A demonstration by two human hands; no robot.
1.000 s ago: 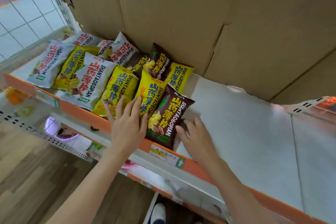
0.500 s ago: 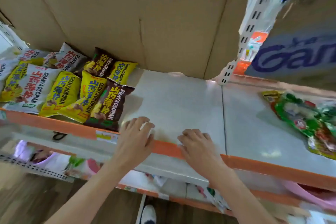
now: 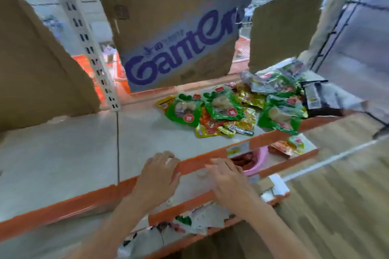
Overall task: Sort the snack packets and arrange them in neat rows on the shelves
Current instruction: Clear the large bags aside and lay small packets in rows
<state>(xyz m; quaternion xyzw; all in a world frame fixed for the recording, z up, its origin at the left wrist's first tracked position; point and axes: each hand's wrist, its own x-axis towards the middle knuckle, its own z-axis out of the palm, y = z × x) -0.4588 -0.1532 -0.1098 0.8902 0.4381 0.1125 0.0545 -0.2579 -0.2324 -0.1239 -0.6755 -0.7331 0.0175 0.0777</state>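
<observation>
Snack packets (image 3: 231, 111) lie in a loose heap on the right part of the shelf (image 3: 63, 153), toward its back — green ones on top, yellow and red ones under and around them, some silvery ones behind. No rows there yet; packets overlap and point every way. The heap as a whole stretches roughly along the shelf's length.

Both hands sit at the orange front lip of the shelf, well short of the heap. Left hand (image 3: 157, 176): fingers curled loosely over the lip, holding no packet. Right hand (image 3: 229, 176): fingers spread and relaxed, tips at the lip, also empty.

The relation that matters — the heap lies ahead and to the right of both hands, and the right hand is the nearer one. The closest packets are the small yellow ones at the heap's front edge. My judgement: the reach goes forward and rightward, right hand first.

A cardboard box (image 3: 179, 44) with blue lettering hangs above the shelf behind the heap.
</observation>
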